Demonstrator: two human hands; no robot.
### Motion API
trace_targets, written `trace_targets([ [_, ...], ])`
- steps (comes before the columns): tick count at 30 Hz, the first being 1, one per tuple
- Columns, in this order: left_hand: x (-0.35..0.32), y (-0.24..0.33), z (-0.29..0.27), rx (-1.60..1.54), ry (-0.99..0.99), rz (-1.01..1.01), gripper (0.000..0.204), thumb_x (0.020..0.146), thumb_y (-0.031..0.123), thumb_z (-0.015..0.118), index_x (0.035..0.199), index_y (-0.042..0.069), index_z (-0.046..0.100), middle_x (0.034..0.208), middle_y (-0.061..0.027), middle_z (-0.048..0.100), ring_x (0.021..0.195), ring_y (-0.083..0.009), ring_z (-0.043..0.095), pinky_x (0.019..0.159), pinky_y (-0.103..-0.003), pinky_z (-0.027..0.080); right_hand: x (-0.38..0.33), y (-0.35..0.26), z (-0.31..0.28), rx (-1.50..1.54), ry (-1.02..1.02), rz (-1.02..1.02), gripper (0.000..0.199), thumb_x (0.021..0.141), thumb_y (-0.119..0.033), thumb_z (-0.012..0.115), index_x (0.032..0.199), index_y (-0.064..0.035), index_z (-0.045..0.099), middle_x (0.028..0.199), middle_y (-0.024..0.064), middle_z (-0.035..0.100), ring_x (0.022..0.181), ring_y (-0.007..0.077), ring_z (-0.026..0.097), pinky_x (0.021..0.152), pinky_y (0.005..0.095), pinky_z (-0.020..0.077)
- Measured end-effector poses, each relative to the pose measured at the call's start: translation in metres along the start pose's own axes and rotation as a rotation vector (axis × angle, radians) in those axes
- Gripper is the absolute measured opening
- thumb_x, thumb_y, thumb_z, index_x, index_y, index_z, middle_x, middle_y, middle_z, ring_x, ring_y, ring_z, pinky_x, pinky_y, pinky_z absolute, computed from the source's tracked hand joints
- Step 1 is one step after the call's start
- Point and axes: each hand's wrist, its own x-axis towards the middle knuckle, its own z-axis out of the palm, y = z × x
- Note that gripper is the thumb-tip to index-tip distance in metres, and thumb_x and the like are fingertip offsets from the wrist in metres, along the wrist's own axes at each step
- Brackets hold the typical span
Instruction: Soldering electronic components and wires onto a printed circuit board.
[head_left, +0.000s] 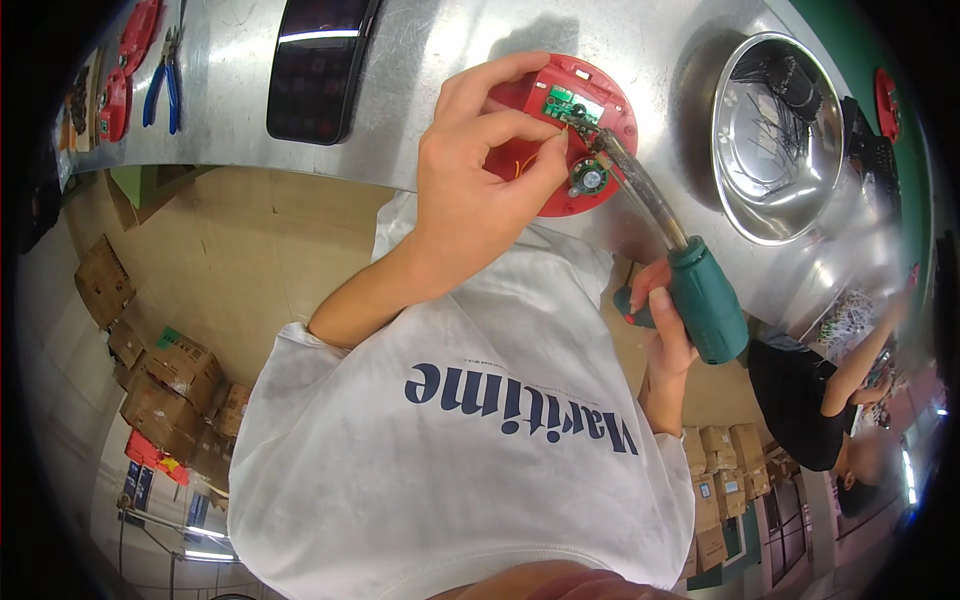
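Observation:
A round red plastic housing [603, 90] lies at the front of the metal table with its inside facing up. It holds a green circuit board [572, 100], a small round speaker-like part [588, 177] and thin orange wires. My left hand [480, 175] rests on its left side, thumb and forefinger pinched together at the board; what they pinch is too small to make out. In my right hand [668, 335] is a green-handled soldering gun [708, 295]. Its long metal barrel slants up to the left, the tip at the board close to my left fingertips.
A steel bowl [735, 205] with black wires stands to the right. A black phone [318, 70], blue-handled pliers [163, 90] and red plastic parts [116, 105] lie at the left. Another person [800, 400] works at far right. Cardboard boxes [170, 405] are stacked at lower left.

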Motion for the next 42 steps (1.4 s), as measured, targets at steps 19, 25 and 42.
trace_targets([
  [19, 0.004, 0.006, -0.001, 0.051, 0.003, -0.011, 0.005, 0.073, -0.002, 0.067, 0.078, -0.001, 0.068, 0.122, -0.0112, 0.057, 0.102, -0.0188, 0.058, 0.082, -0.028, 0.049, -0.007, 0.015, -0.018, -0.452, 0.0, -0.137, 0.006, 0.083, -0.004, 0.054, 0.08, -0.0002, 0.058, 0.07, 0.0041, 0.056, 0.058, 0.01, 0.049, 0.054, 0.0232, 0.0388],
  [25, 0.004, 0.004, 0.001, 0.074, 0.002, -0.017, 0.004, 0.073, -0.002, 0.067, 0.077, -0.001, 0.068, 0.12, -0.0103, 0.058, 0.104, -0.0186, 0.057, 0.082, -0.028, 0.049, -0.004, 0.002, -0.008, -0.535, 0.087, -0.182, 0.018, 0.061, 0.002, 0.068, 0.078, 0.0007, 0.061, 0.069, 0.01, 0.055, 0.056, 0.0224, 0.052, 0.054, 0.0302, 0.0428],
  [42, 0.009, 0.01, -0.004, 0.096, -0.04, -0.054, 0.003, 0.072, 0.001, 0.068, 0.074, -0.001, 0.066, 0.118, -0.0104, 0.058, 0.104, -0.02, 0.054, 0.089, -0.031, 0.044, -0.012, 0.022, -0.041, 0.276, 0.243, -0.201, 0.034, 0.073, -0.013, 0.057, 0.099, 0.0069, 0.048, 0.092, 0.0194, 0.05, 0.062, 0.0222, 0.05, 0.058, 0.0295, 0.0439],
])
